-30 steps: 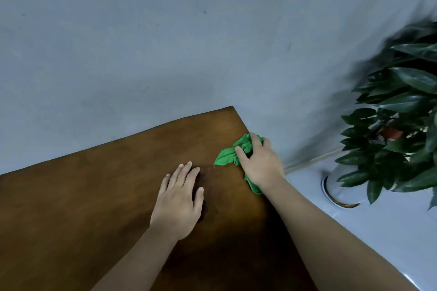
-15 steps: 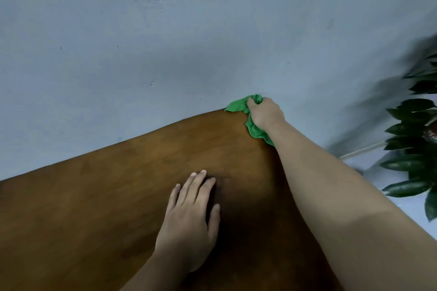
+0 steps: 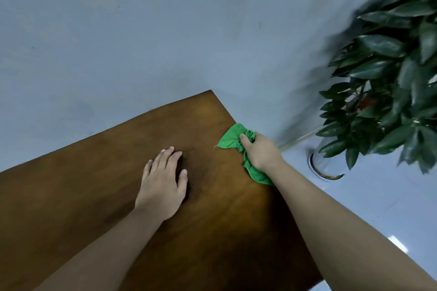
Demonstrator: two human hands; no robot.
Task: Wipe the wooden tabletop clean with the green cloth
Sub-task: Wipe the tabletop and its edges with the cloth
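Observation:
The brown wooden tabletop (image 3: 99, 186) fills the lower left of the head view, its far corner against the wall. A bunched green cloth (image 3: 229, 139) lies on the table's right edge, a little short of that corner. My right hand (image 3: 259, 151) is closed over the cloth and presses it onto the wood; part of the cloth sticks out in front of and behind the hand. My left hand (image 3: 163, 184) rests flat on the tabletop to the left of the cloth, fingers slightly spread, holding nothing.
A grey-blue wall (image 3: 142, 35) stands right behind the table. To the right, a leafy potted plant (image 3: 387, 82) in a white pot (image 3: 319, 165) stands on the pale floor (image 3: 378, 208), close to the table's right edge.
My right hand has drawn the cloth back from the far corner along the right edge toward me. The view has swung right, bringing the plant further into view. My left hand stays flat.

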